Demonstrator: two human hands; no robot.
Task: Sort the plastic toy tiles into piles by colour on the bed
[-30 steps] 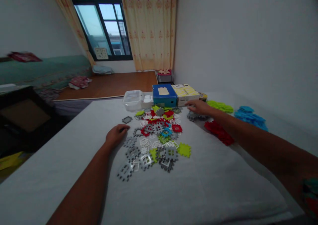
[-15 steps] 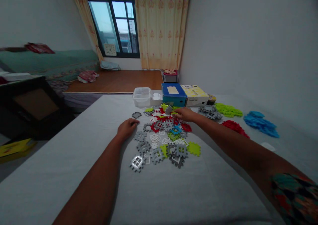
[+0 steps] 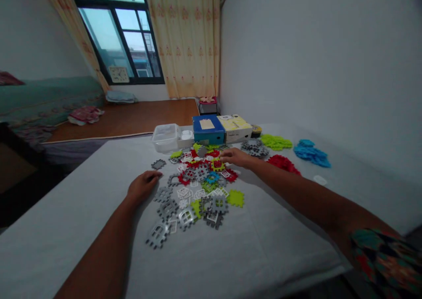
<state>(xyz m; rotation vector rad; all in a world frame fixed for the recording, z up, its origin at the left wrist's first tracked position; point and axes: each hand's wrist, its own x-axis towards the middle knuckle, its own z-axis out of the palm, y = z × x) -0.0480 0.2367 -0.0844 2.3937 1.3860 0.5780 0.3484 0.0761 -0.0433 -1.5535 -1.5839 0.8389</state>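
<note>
My left hand (image 3: 144,187) rests on the white-covered table with its fingers curled together; nothing shows in them. Just beyond its fingertips lies a flat grey interlocking tile (image 3: 158,164). At the right side of the mixed pile, my right hand (image 3: 235,157) pinches a yellow-green square frame tile (image 3: 216,165) by its edge, over red tiles. Around it are grey window tiles (image 3: 202,172), a blue tile (image 3: 212,177) and white window frames (image 3: 184,193). Nearer me lie more grey tiles (image 3: 158,234) and a flat lime tile (image 3: 235,198).
Sorted heaps stand at the right: grey (image 3: 254,147), lime (image 3: 276,142), red (image 3: 283,164) and blue (image 3: 311,152). Behind the pile are a clear plastic tub (image 3: 165,137), a blue box (image 3: 208,129) and a yellow box (image 3: 234,127). A wall borders the right side.
The view has turned to the right, so everything sits further left. My right hand has drawn slightly nearer with the yellow-green tile at its fingertips. My left hand stays beside the pile.
</note>
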